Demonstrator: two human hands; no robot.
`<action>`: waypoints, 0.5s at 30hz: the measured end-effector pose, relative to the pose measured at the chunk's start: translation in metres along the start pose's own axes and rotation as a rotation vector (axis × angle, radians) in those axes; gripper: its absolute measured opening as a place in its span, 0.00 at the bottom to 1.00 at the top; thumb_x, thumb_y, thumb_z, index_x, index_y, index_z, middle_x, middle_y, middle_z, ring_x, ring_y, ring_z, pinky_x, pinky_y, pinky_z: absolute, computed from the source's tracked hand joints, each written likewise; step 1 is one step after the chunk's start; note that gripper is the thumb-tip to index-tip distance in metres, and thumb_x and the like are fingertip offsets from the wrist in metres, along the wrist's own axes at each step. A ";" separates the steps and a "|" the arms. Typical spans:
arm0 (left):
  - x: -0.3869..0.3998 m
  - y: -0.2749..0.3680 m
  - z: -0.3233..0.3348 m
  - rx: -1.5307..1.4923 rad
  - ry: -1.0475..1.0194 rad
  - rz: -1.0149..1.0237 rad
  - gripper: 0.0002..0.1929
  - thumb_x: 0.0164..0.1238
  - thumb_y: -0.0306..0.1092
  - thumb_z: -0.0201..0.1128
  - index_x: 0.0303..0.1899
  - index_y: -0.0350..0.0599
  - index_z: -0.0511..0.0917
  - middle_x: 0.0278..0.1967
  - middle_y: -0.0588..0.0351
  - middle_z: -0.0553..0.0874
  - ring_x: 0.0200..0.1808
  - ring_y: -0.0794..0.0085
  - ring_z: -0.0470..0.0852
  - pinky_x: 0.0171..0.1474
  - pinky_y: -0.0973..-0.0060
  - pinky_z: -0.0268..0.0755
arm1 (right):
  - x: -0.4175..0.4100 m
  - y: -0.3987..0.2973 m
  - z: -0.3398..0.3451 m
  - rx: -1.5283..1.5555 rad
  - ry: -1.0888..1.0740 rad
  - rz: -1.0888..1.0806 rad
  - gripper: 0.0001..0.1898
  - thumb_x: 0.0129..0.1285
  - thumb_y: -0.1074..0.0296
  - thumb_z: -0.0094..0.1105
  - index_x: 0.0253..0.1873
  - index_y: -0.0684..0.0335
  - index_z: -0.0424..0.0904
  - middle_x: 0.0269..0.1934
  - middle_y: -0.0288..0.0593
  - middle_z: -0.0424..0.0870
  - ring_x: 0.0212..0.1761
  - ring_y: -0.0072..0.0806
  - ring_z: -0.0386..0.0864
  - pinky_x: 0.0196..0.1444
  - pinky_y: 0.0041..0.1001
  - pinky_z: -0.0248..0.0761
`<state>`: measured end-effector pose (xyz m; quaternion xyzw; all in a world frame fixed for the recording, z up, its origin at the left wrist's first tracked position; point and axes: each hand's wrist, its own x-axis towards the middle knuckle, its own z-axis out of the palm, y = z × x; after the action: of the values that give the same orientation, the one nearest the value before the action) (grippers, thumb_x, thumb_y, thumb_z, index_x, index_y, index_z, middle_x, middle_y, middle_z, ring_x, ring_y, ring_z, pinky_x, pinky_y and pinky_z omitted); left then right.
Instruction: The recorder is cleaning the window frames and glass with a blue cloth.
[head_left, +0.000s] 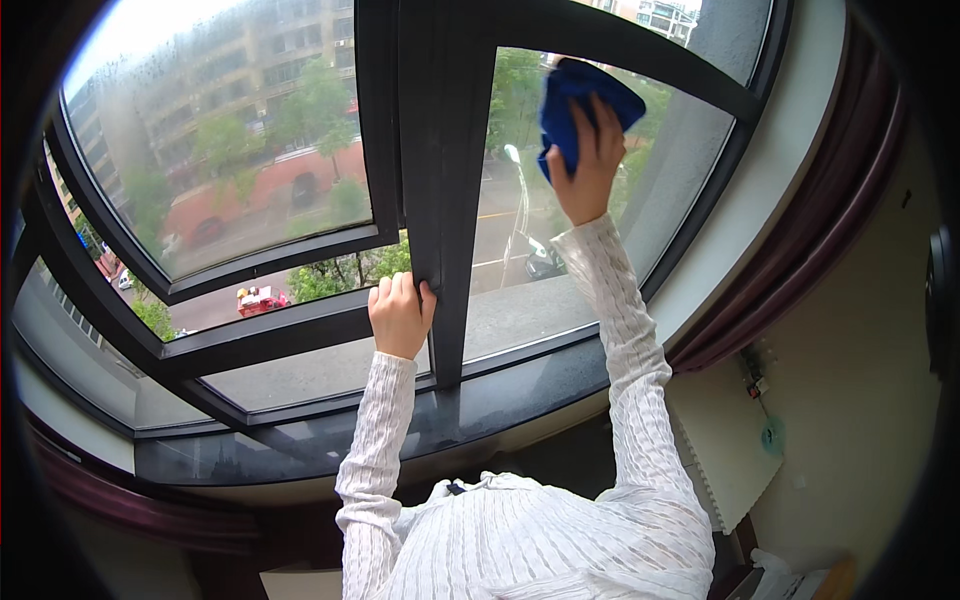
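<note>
My right hand (592, 161) is raised and presses a folded blue cloth (562, 97) against the upper part of the right window pane (517, 217). Its fingers spread over the cloth. Lower and to the left, my left hand (401, 315) grips the dark window frame (315, 322), where the horizontal bar meets the thick upright mullion (442, 225). Above that hand an outward-tilted window sash (277, 251) leaves a gap along its bottom. The glass of this sash (247, 135) looks hazy, with droplets near its top.
A dark, glossy windowsill (300, 450) runs below the frame. Purple curtains hang at the right (817, 262) and lower left (135, 502). At the right, a pale surface with a scalloped edge (727, 442) stands by the wall. Trees, a street and buildings show outside.
</note>
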<state>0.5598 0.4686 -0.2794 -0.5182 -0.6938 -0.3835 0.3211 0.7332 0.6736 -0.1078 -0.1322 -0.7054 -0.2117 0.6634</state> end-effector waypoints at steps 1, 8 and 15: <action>0.000 0.000 0.000 0.007 -0.007 0.007 0.09 0.66 0.37 0.58 0.31 0.41 0.74 0.28 0.53 0.77 0.34 0.59 0.76 0.40 0.65 0.66 | 0.004 -0.014 0.006 0.004 -0.023 -0.050 0.30 0.56 0.59 0.59 0.66 0.56 0.72 0.71 0.45 0.66 0.71 0.47 0.61 0.67 0.47 0.55; 0.000 0.005 0.000 0.022 -0.008 -0.005 0.09 0.67 0.36 0.57 0.32 0.42 0.74 0.29 0.53 0.77 0.35 0.59 0.76 0.41 0.64 0.66 | 0.025 -0.056 0.024 0.082 0.024 0.000 0.31 0.48 0.65 0.63 0.63 0.56 0.76 0.66 0.43 0.69 0.66 0.43 0.64 0.65 0.44 0.56; 0.000 0.006 -0.003 0.047 0.001 -0.009 0.08 0.67 0.35 0.55 0.33 0.41 0.74 0.29 0.52 0.77 0.35 0.58 0.76 0.41 0.64 0.66 | -0.043 -0.071 0.002 0.091 -0.200 0.051 0.31 0.48 0.67 0.64 0.62 0.56 0.78 0.67 0.47 0.65 0.68 0.47 0.60 0.66 0.47 0.51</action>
<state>0.5662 0.4668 -0.2763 -0.5071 -0.7047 -0.3689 0.3318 0.7016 0.6169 -0.1592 -0.1402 -0.7735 -0.1483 0.6001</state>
